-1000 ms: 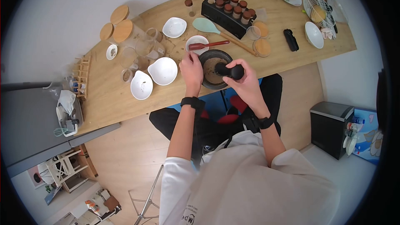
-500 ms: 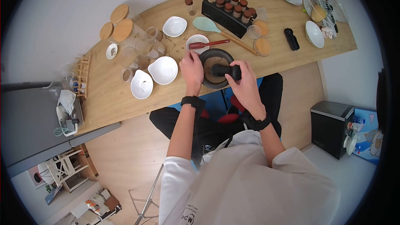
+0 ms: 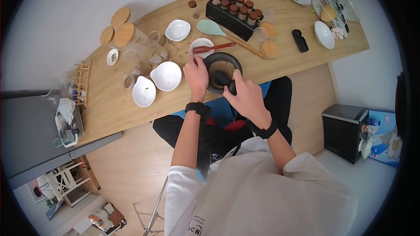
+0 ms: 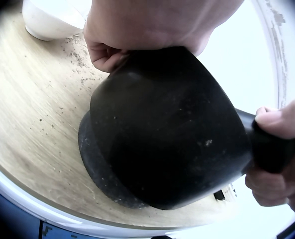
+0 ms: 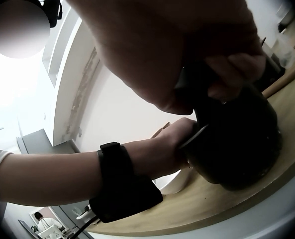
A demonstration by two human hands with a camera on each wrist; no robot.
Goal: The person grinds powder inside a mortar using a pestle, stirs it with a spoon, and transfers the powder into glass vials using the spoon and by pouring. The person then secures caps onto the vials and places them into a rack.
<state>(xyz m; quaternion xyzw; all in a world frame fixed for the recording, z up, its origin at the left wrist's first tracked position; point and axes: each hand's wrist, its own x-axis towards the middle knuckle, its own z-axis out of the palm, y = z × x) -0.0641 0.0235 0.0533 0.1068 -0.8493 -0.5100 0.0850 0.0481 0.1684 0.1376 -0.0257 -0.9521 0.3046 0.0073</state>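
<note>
A dark mortar [image 3: 237,61] stands near the table's front edge, with brown ground powder [image 3: 221,66] inside. My left hand [image 3: 196,78] grips its left rim; the left wrist view shows the curled fingers against the black wall. With my right hand [image 3: 247,97] I hold a black pestle [image 3: 222,78] by its handle. Its head is down in the bowl, and the handle leans over the near right rim toward me. The right hand hides part of the handle.
Behind the mortar, a red spatula [image 3: 221,46] lies across a small white bowl [image 3: 202,53]. White bowls [image 3: 166,76] and glass jars [image 3: 153,52] stand to the left. A green spatula [image 3: 210,27] lies before a black spice rack [image 3: 232,21]. Wooden-lidded jars [image 3: 269,49] are at the right.
The pestle's handle has swung from the right side of the mortar to the near side, the right hand coming closer to the body. My left hand keeps its grip on the rim.
</note>
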